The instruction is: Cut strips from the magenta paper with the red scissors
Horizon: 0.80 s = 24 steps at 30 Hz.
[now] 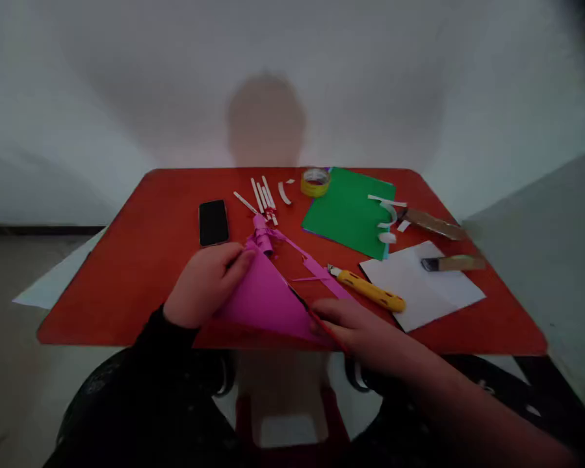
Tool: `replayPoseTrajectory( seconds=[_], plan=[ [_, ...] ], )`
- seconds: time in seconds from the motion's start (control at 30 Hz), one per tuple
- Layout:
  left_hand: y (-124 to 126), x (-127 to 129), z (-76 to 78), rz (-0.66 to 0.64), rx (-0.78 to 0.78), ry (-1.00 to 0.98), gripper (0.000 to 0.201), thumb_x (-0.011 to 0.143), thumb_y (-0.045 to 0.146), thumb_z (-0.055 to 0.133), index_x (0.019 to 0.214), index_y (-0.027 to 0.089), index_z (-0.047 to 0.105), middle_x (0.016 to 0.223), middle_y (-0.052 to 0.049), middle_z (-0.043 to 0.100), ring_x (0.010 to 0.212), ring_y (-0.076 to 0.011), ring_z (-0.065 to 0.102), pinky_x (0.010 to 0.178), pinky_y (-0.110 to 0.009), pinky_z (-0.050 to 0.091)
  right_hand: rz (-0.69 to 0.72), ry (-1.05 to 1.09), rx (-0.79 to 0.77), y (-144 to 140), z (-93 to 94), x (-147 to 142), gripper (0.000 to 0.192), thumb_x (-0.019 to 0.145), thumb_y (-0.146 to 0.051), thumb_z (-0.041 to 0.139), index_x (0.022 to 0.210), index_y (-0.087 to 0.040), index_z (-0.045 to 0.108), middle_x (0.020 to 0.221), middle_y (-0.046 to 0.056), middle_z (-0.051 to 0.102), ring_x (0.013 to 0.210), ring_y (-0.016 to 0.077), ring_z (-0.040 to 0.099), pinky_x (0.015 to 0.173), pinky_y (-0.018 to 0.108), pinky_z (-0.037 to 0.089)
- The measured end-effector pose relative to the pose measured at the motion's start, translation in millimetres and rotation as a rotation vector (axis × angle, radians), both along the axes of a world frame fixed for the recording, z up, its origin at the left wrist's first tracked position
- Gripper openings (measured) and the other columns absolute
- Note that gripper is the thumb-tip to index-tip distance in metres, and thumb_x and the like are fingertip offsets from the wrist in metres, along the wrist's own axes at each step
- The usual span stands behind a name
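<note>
Left hand [207, 286]: fingers pinching the upper corner of the pink sheet [268, 302], which lies at the table's [110, 286] near edge. Right hand [353, 325]: fingers wrapped around red-handled scissors [299, 298] along the sheet's right edge; blade opening cannot be determined. Judged done: 1 pink strip [318, 268] separated, 1 pink roll [263, 235] formed. Judged outstanding: the present cut, the sheet being 1 large piece.

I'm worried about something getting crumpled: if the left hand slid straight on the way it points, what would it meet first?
Beyond the pink sheet it holds, the left hand would probably meet the pink paper roll first, though depth is hard to judge.
</note>
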State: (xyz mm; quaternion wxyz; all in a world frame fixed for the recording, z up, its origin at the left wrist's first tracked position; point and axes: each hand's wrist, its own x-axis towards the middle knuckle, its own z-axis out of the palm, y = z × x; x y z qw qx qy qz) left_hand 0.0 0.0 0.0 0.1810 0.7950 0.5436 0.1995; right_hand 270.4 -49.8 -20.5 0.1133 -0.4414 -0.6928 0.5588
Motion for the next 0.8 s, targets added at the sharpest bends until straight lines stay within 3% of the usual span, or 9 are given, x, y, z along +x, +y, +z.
replayPoseTrajectory(
  seconds=[0.13,0.33,0.53,0.6,0.7,0.8],
  plan=[
    [-1,-2,1.4,0.016,-0.003,0.004,0.041,0.103,0.045,0.040,0.071,0.021,0.047,0.068,0.001,0.054,0.065,-0.0161,0.050,0.061,-0.030,0.029,-0.093,0.052,0.025,2,-3.5,4,0.040,0.096,-0.055,0.051,0.086,-0.019,0.064,0.089,0.004,0.068,0.082,0.0199,0.059,0.069,0.028,0.043],
    [-1,6,-4.5,-0.032,-0.069,-0.042,0.042,0.103,0.046,0.039,0.073,0.021,0.052,0.071,0.001,0.060,0.066,-0.0160,0.053,0.063,-0.029,0.032,-0.451,0.192,0.034,16,-11.6,7,0.033,0.079,-0.047,0.074,0.091,-0.022,0.057,0.093,0.003,0.068,0.088,0.0209,0.062,0.079,0.032,0.047],
    [-3,20,-9.4,-0.109,-0.057,0.080,0.044,0.103,0.047,0.038,0.080,0.020,0.064,0.080,-0.004,0.069,0.073,-0.0196,0.060,0.065,-0.030,0.036,-0.388,0.220,-0.024,19,-15.0,-18,0.024,0.075,-0.032,0.076,0.086,-0.022,0.057,0.083,-0.001,0.064,0.076,0.0171,0.060,0.071,0.030,0.046],
    [-4,20,-8.0,-0.087,0.024,0.082,0.039,0.103,0.045,0.040,0.094,0.020,0.070,0.092,-0.006,0.073,0.083,-0.0218,0.064,0.072,-0.031,0.041,-0.435,0.210,0.014,19,-19.0,-21,0.023,0.075,-0.030,0.075,0.085,-0.022,0.056,0.082,-0.002,0.063,0.075,0.0168,0.058,0.071,0.030,0.045],
    [-9,16,-6.3,0.011,0.296,-0.016,0.030,0.099,0.038,0.050,0.115,0.020,0.068,0.109,-0.009,0.071,0.102,-0.0250,0.062,0.092,-0.036,0.043,-0.563,0.262,0.022,24,-24.3,-21,0.027,0.073,-0.033,0.077,0.084,-0.022,0.054,0.081,-0.002,0.061,0.073,0.0162,0.055,0.069,0.029,0.043],
    [-20,22,-15.4,0.178,0.509,-0.298,0.017,0.091,0.035,0.062,0.095,0.020,0.069,0.092,-0.006,0.065,0.092,-0.0229,0.059,0.091,-0.038,0.043,-0.706,0.414,0.027,31,-27.0,-21,0.033,0.070,-0.036,0.079,0.082,-0.023,0.051,0.076,-0.004,0.056,0.068,0.0143,0.051,0.067,0.028,0.041]
  ],
)
